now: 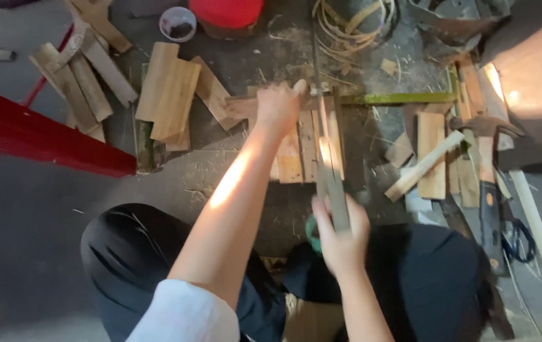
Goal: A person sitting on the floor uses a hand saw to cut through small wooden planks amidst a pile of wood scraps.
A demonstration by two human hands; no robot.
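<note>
My left hand (pixel 279 104) reaches forward and presses on a flat wooden piece (pixel 239 107) lying across a low stack of bamboo slats (pixel 291 158) on the floor. My right hand (pixel 342 237) is closed around a long thin bamboo strip (pixel 329 158) that runs from my lap away over the slats toward the left hand. A green band (pixel 309 231) shows by the right hand. Whether the left fingers also pinch the strip's far end is hidden by blur.
Cut bamboo boards (pixel 169 95) and split pieces (pixel 77 76) lie at left beside a red metal frame (pixel 36 136). At right lie a wooden mallet (pixel 426 164), a knife (pixel 490 209), scissors (pixel 519 240). A coil of strips (pixel 350 22), a red tub (pixel 226 12) and a small cup (pixel 178 24) sit at the back.
</note>
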